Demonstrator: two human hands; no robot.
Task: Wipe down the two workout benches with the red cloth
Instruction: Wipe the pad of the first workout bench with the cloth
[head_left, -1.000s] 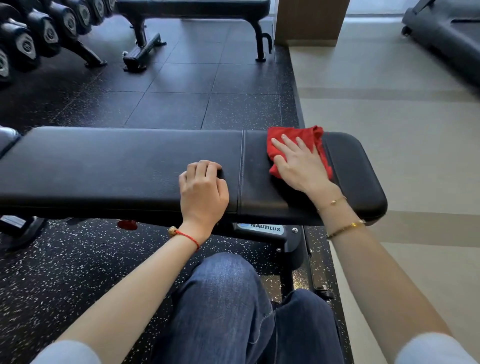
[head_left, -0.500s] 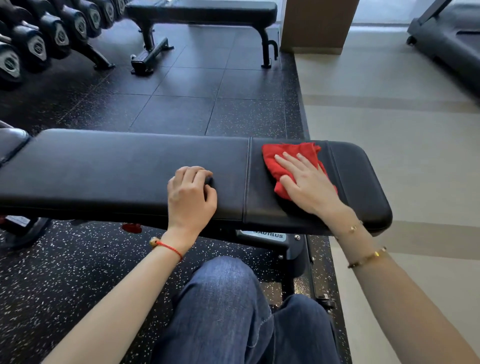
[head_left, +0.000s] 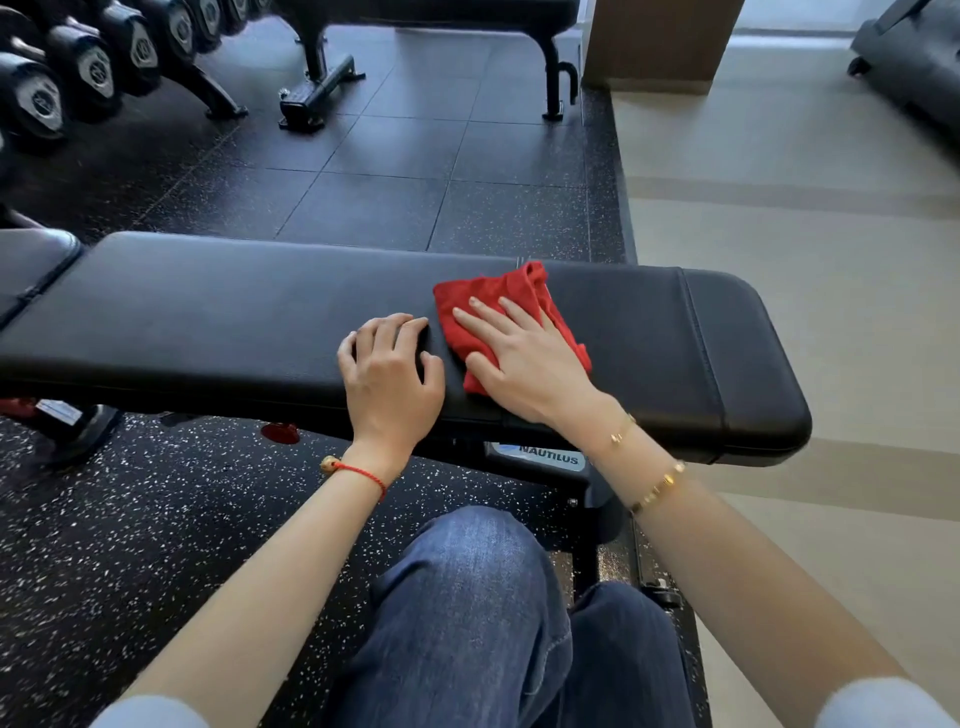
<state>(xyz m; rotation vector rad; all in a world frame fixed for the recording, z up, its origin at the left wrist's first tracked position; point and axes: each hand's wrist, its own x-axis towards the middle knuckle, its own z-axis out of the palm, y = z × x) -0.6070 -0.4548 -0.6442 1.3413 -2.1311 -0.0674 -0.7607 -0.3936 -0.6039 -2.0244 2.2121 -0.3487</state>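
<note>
On the black Nautilus bench (head_left: 208, 312) (frame label (head_left: 543, 457) reads NAUTILUS), my right hand (head_left: 524, 358) flat, fingers spread, pressing the red cloth (head_left: 498, 296), my left hand (head_left: 392, 374) beside it, fingers curled on the pad.

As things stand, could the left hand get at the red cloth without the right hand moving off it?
Probably yes, at its near edge. The left hand rests on the bench just beside the red cloth, nothing between them. But the right hand lies flat over most of it.

right hand (head_left: 524, 358) hides much of the red cloth (head_left: 488, 301).
</note>
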